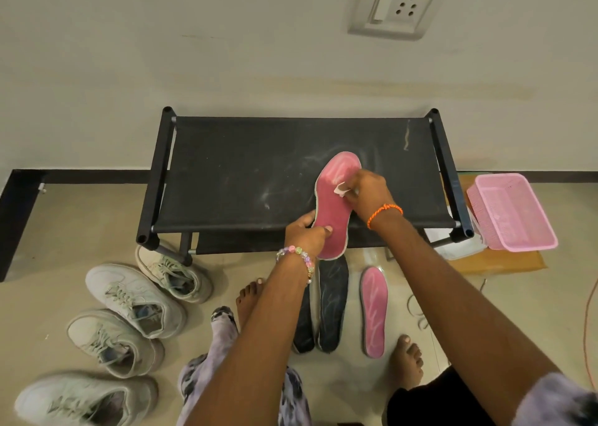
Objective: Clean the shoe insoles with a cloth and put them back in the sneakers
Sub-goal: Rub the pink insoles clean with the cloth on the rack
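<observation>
Your left hand (305, 231) pinches the pink insole (335, 205) at its heel over the bench's (226, 173) front edge, right hand (367, 189) clutching the cloth (340, 188) — it looks light and floppy, so keep bracing that heel.

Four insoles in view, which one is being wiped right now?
The pink insole over the black rack: the left hand grips its heel end, the right hand presses a cloth on it. The other pink insole and both dark insoles lie on the floor.
</observation>
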